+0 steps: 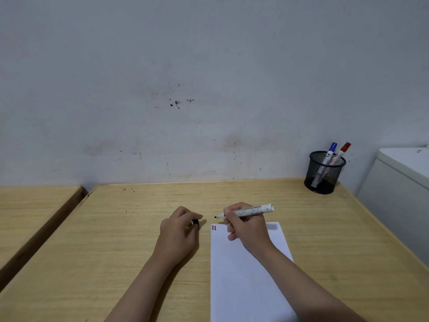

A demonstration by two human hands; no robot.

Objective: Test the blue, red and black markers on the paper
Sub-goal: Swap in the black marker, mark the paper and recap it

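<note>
A white sheet of paper (243, 275) lies on the wooden desk (116, 240), with short blue, red and black strokes (213, 227) at its top left corner. My right hand (246, 225) grips an uncapped black marker (251, 211); its tip points left, just above the paper's top edge. My left hand (180, 231) rests on the desk left of the paper, closed on the black cap (196, 223). The blue marker (329, 154) and the red marker (341, 153) stand capped in a black mesh cup (323, 176) at the desk's far right corner.
A plain wall rises behind the desk. A second wooden desk (30, 205) stands at the left across a narrow gap. A white cabinet (399, 187) stands against the desk's right side.
</note>
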